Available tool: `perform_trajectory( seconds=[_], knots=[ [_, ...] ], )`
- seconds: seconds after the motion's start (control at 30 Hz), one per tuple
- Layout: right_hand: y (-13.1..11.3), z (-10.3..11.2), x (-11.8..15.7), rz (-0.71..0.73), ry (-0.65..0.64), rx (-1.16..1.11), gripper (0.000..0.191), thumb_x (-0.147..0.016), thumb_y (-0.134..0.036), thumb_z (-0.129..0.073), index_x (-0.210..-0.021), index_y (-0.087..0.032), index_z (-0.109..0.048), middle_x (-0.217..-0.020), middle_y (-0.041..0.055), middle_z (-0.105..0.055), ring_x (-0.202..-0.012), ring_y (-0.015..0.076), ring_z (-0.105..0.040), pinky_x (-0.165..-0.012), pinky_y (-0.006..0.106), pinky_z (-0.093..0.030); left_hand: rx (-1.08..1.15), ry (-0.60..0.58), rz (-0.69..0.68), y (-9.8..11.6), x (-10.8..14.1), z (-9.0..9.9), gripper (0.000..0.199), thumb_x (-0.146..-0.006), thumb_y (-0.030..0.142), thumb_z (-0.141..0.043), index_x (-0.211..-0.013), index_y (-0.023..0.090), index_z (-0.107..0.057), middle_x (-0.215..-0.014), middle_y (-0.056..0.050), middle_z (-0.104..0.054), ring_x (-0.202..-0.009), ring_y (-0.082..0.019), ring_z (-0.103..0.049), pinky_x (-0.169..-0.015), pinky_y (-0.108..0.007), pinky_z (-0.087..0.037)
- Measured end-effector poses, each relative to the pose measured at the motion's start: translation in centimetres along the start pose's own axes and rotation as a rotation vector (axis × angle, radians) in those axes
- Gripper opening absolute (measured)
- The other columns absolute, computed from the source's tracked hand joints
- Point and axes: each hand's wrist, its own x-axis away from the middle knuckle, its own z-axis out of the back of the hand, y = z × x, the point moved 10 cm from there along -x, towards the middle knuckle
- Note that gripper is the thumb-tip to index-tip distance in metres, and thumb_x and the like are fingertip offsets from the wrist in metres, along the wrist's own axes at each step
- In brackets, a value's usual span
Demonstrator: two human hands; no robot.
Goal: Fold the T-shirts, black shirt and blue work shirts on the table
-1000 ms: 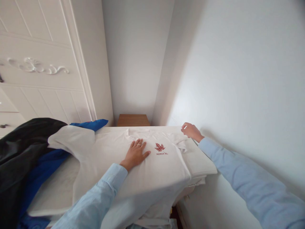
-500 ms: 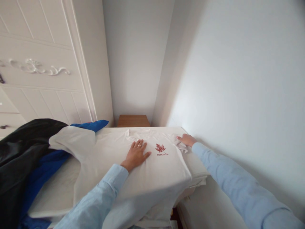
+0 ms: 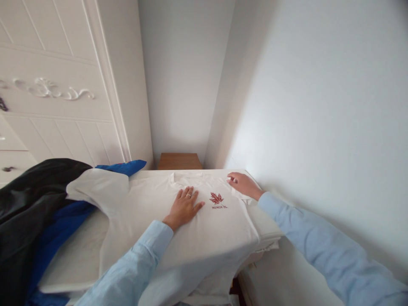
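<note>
A white T-shirt [image 3: 219, 229] with a red maple leaf print [image 3: 216, 198] on its chest lies spread over the white surface, its lower part hanging down at the near edge. My left hand [image 3: 184, 205] rests flat on the shirt, fingers stretched out, just left of the print and below the collar [image 3: 174, 180]. At the shirt's right shoulder, my right hand [image 3: 244, 183] has its fingers closed in a pinch on a bit of the white fabric. The right sleeve [image 3: 240, 196] lies bunched beneath that hand.
Black [image 3: 19, 212] and blue cloth [image 3: 62, 225] are heaped on the left. A white cabinet [image 3: 63, 136] stands behind them, a brown wooden box [image 3: 180, 161] sits in the corner, and a pale wall [image 3: 318, 106] rises on the right.
My right hand has moved left and slightly up, from the sleeve to the shoulder of the shirt. My left hand has stayed flat in place.
</note>
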Motion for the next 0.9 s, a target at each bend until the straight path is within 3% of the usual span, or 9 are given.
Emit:
perform_trajectory(
  seconds=[0.1, 0.23, 0.3, 0.4, 0.5, 0.63, 0.73, 0.8, 0.9],
  knots=[
    [-3.5, -1.0, 0.7, 0.210, -0.007, -0.289, 0.045, -0.096, -0.039, -0.059, -0.137, -0.020, -0.062, -0.116, 0.0061, -0.070, -0.093, 0.0143, -0.066, -0.087, 0.024, -0.051, -0.009, 0.027, -0.006, 0.0, 0.0, 0.0, 0.069, -0.104, 0.058, -0.026, -0.152, 0.012, -0.047, -0.160, -0.020, -0.037, -0.152, -0.034, -0.030, -0.125, -0.053, -0.024],
    [-1.0, -0.6, 0.3, 0.078, 0.091, -0.351, 0.043, -0.098, -0.031, -0.054, -0.137, -0.014, -0.058, -0.109, 0.0081, -0.070, -0.093, 0.0148, -0.065, -0.089, 0.026, -0.050, -0.015, 0.027, -0.004, -0.1, 0.0, -0.1, 0.068, -0.104, 0.057, -0.028, -0.151, 0.013, -0.048, -0.160, -0.019, -0.038, -0.152, -0.034, -0.030, -0.125, -0.053, -0.025],
    [-0.4, -1.1, 0.6, 0.111, 0.028, -0.311, 0.045, -0.094, -0.025, -0.057, -0.138, -0.013, -0.057, -0.111, 0.0085, -0.069, -0.094, 0.0146, -0.065, -0.090, 0.026, -0.050, -0.017, 0.024, -0.002, -0.1, 0.0, -0.1, 0.068, -0.104, 0.057, -0.028, -0.152, 0.012, -0.047, -0.160, -0.019, -0.037, -0.152, -0.034, -0.030, -0.125, -0.053, -0.025],
    [-1.4, -1.9, 2.7, 0.312, -0.063, -0.136, 0.046, -0.090, -0.026, -0.065, -0.134, -0.014, -0.061, -0.116, 0.0101, -0.067, -0.100, 0.0173, -0.064, -0.094, 0.029, -0.049, -0.025, 0.026, -0.004, 0.0, 0.0, -0.1, 0.068, -0.104, 0.057, -0.028, -0.152, 0.012, -0.047, -0.160, -0.019, -0.038, -0.152, -0.034, -0.030, -0.125, -0.054, -0.026],
    [-2.6, -3.5, 5.2, 0.448, -0.127, 0.148, 0.032, -0.092, -0.033, -0.068, -0.119, -0.016, -0.071, -0.110, 0.0108, -0.065, -0.105, 0.0222, -0.061, -0.096, 0.033, -0.047, -0.023, 0.032, -0.006, 0.0, 0.0, -0.1, 0.068, -0.104, 0.057, -0.027, -0.151, 0.012, -0.048, -0.160, -0.019, -0.038, -0.152, -0.034, -0.031, -0.124, -0.054, -0.026],
    [-2.4, -5.0, 5.8, 0.360, -0.136, 0.411, 0.027, -0.100, -0.035, -0.056, -0.108, -0.016, -0.074, -0.103, 0.0120, -0.064, -0.102, 0.0246, -0.060, -0.091, 0.034, -0.046, -0.022, 0.040, -0.007, 0.0, 0.0, 0.0, 0.068, -0.104, 0.056, -0.029, -0.151, 0.011, -0.048, -0.159, -0.019, -0.039, -0.152, -0.034, -0.030, -0.124, -0.053, -0.025],
    [-2.3, -5.1, 4.8, 0.314, -0.113, 0.421, 0.030, -0.102, -0.028, -0.048, -0.097, -0.013, -0.073, -0.099, 0.0127, -0.065, -0.101, 0.0230, -0.060, -0.089, 0.031, -0.045, -0.021, 0.038, -0.003, 0.0, 0.0, 0.1, 0.066, -0.105, 0.055, -0.031, -0.151, 0.011, -0.048, -0.160, -0.019, -0.039, -0.151, -0.034, -0.031, -0.124, -0.054, -0.026],
    [-2.0, -4.2, 3.8, 0.277, -0.075, 0.289, 0.029, -0.099, -0.022, -0.047, -0.085, -0.012, -0.070, -0.095, 0.0117, -0.065, -0.095, 0.0199, -0.060, -0.084, 0.028, -0.044, -0.018, 0.029, 0.003, 0.0, 0.1, 0.1, 0.066, -0.105, 0.055, -0.030, -0.151, 0.011, -0.048, -0.160, -0.019, -0.038, -0.152, -0.034, -0.031, -0.124, -0.054, -0.026],
    [0.2, -2.2, 2.1, 0.097, -0.067, -0.207, 0.029, -0.095, -0.027, -0.044, -0.079, -0.013, -0.063, -0.081, 0.0066, -0.062, -0.073, 0.0132, -0.056, -0.067, 0.023, -0.042, -0.011, 0.019, 0.006, 0.0, 0.1, 0.2, 0.067, -0.105, 0.056, -0.029, -0.152, 0.012, -0.047, -0.160, -0.019, -0.038, -0.152, -0.033, -0.030, -0.125, -0.053, -0.025]
  ],
)
